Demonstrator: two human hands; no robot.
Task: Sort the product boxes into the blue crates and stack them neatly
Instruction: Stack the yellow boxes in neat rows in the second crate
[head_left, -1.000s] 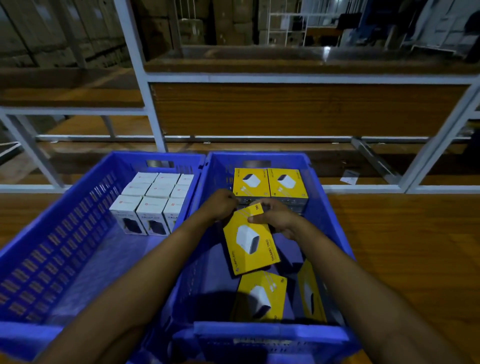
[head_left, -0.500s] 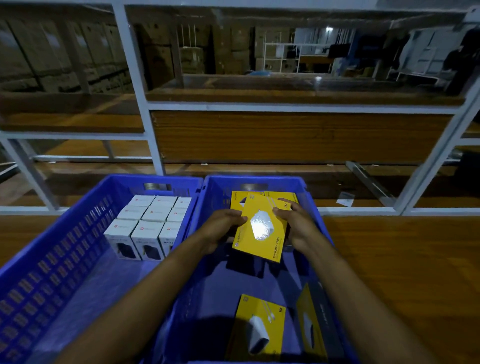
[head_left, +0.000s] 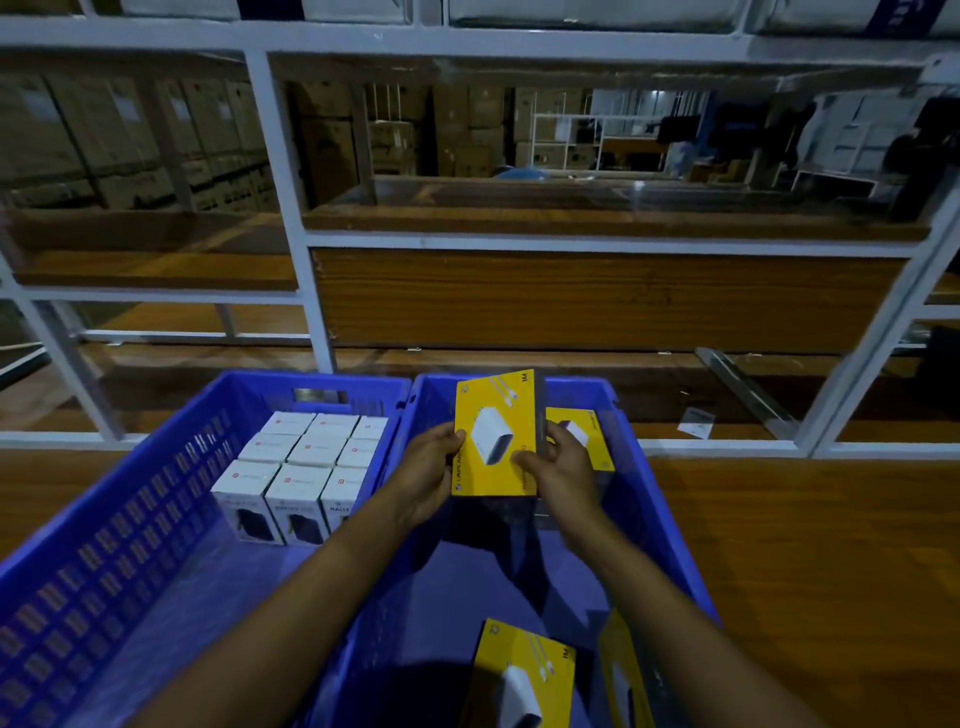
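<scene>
Fingers (head_left: 561, 439) of left hand (head_left: 426, 478) and right hand (head_left: 566, 480) grip a yellow box (head_left: 493, 431).

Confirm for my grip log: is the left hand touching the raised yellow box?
Touching. Head view: left hand grips the raised yellow box at its left edge.

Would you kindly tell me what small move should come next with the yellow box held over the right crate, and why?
Probably lower the held yellow box to the far end of the right crate, beside the far yellow box already there. The left hand and right hand grip it upright above that spot, and the white boxes sit in the left crate.
</scene>
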